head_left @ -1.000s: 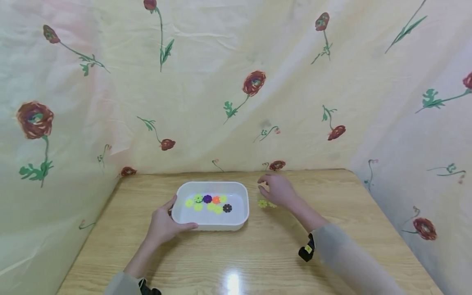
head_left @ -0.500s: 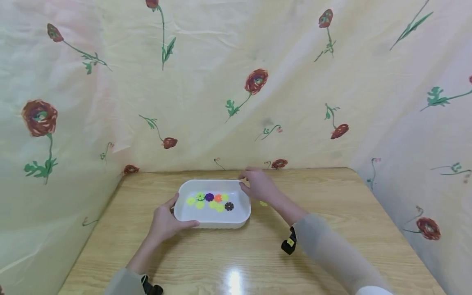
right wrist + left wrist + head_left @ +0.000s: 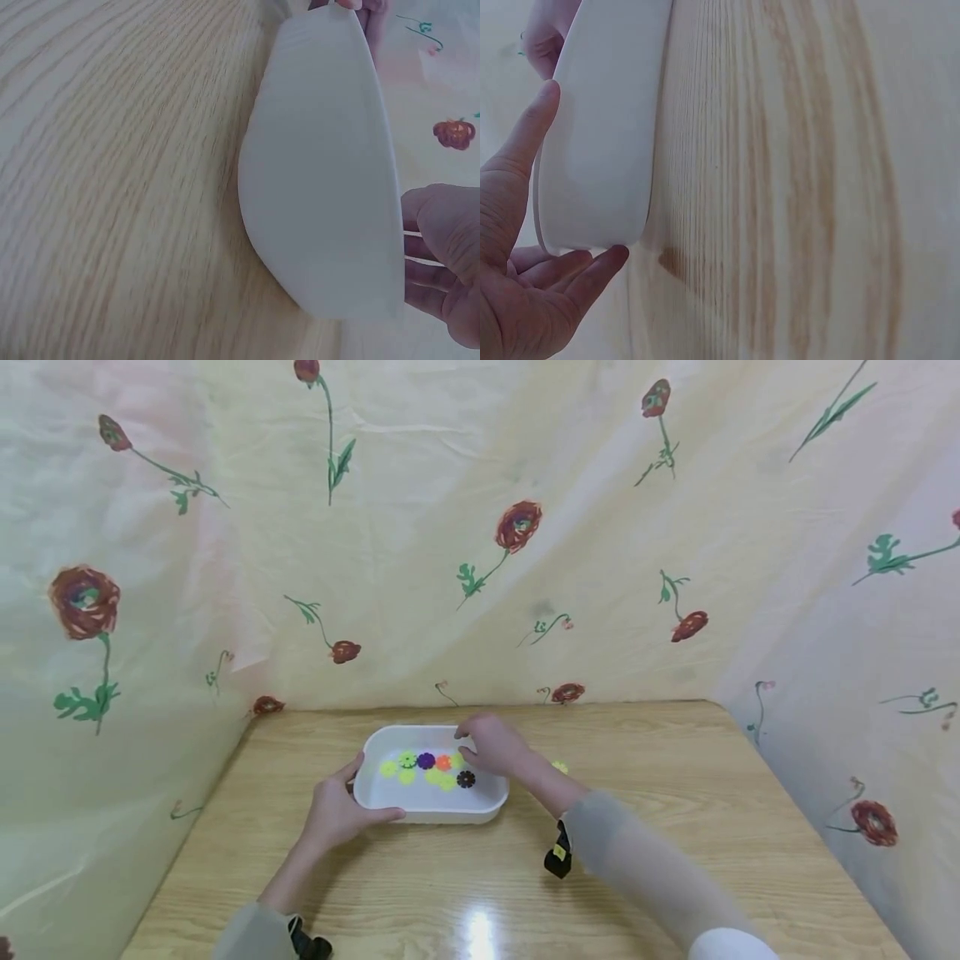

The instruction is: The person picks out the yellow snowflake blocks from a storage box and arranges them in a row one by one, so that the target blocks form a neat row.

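Grip, left hand [image 3: 337,814]: thumb laid along the near side, fingers curled round the left end of a white rectangular plastic tub with rounded corners [image 3: 438,817], steadying it, I judge. Grip, right hand [image 3: 495,745]: finger and thumb bent towards each other over the tub's right half, a gap between them in the head view; whether a piece is pinched there I cannot tell, and the right wrist view hides the fingertips behind the tub's wall.

Change noted: a second ago this hand was past the tub's right end, over two yellow pieces; it has since crossed the rim. Outside that end one flat yellow flower-shaped piece [image 3: 560,767] now shows; the other may be held or hidden. Taken to mean the work has shifted from table to tub.

Inside the tub: several yellow flower-shaped pieces [image 3: 388,768], a purple one [image 3: 426,761], an orange one [image 3: 443,762] just beside it, a dark one [image 3: 466,779] nearer the right end.

Under the tub: a light wood-grain table [image 3: 420,893]. Behind it: cream cloth printed with red flowers [image 3: 420,568].
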{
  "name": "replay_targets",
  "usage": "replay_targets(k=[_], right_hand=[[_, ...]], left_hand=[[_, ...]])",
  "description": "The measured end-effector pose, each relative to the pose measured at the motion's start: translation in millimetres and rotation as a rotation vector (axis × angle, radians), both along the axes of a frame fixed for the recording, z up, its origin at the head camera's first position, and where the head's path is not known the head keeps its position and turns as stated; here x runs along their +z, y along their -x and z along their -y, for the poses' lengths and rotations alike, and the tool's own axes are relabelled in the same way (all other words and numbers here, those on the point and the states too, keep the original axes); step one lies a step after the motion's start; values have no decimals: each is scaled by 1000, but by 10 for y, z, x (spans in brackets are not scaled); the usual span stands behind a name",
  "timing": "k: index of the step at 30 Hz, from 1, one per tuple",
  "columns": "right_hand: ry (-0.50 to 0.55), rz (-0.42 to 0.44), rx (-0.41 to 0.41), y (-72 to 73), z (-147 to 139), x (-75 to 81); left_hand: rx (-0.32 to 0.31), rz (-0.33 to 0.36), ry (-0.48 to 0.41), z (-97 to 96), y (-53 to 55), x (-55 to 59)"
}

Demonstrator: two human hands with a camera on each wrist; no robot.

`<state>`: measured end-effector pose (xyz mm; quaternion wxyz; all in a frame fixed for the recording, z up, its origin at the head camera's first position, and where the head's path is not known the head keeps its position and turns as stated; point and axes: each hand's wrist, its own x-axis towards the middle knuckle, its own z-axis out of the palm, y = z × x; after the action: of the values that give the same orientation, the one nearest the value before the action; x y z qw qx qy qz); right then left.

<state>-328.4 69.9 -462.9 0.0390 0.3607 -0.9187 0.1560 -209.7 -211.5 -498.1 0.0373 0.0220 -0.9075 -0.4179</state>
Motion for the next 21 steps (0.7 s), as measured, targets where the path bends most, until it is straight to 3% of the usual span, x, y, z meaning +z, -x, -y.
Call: replay_targets(k=[10,21], right_hand=[[-145,116,-53,9,152,-119],[-254,46,9,-35,261,-181]], left_hand=[[9,8,-4,-9,-1,-21],[11,0,-21,-16,5,-20]])
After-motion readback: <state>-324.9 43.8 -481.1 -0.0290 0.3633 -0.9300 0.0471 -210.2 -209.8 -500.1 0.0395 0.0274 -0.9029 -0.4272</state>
